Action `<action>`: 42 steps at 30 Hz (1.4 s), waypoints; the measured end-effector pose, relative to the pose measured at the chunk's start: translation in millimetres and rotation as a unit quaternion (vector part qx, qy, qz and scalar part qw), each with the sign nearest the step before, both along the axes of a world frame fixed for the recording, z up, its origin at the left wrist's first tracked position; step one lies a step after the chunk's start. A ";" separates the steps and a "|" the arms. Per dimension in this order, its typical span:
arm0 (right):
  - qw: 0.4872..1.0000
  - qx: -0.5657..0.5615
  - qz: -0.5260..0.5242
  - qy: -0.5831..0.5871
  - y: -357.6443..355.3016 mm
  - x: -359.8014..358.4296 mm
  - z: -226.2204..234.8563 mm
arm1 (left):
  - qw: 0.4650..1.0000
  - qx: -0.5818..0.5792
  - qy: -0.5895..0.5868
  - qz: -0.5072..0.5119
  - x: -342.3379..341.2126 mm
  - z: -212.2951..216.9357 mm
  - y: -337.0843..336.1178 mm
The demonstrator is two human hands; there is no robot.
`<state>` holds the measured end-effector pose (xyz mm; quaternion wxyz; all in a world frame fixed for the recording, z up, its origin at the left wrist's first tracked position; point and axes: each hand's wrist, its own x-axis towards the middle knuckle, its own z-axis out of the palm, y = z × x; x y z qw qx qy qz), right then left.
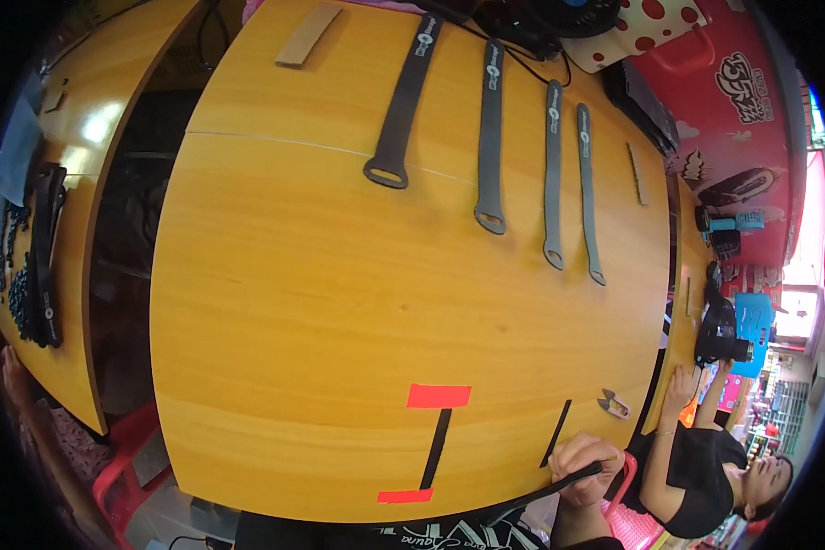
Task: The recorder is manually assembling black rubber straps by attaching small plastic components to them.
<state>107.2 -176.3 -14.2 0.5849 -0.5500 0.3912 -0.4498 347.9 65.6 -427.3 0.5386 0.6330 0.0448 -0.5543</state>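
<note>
At the near edge of the wide orange-yellow wooden table, toward its right corner, the person's right hand is curled into a closed fist around a long thin black strap. The strap passes through the fist, one short end poking out toward the table's right side and the longer part trailing down and left, off the table's near edge. The left hand is out of view.

Just above the fist, on the table, lies a short narrow black strip, set at a slant, its lower end almost touching the knuckles. To the right of that strip, near the table's right edge, sits a small pair of grey metal thread snips.

Further left along the table's near edge, a second flat black strip lies between two orange-red tape rectangles, a larger one at its far end and a smaller one at its near end.

Across the far half of the table, four long dark grey straps with looped buckle ends lie side by side, well apart from the hand. A tan cardboard strip lies at the table's far left corner.

Beyond the table's right edge another person in a black top sits with a hand on the table's rim
</note>
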 end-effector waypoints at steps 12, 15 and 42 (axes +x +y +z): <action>0.998 0.050 -0.004 -0.048 3.4 -13.0 0.2 | 0.997 0.009 0.063 0.035 51.0 19.4 3.0; 0.998 0.042 0.006 -0.046 4.1 -15.8 0.0 | 0.996 0.009 0.075 0.043 64.2 56.6 -11.3; 0.985 0.025 0.032 -0.170 -8.4 -16.9 -34.6 | 0.778 -0.600 0.184 -0.027 60.0 425.2 15.1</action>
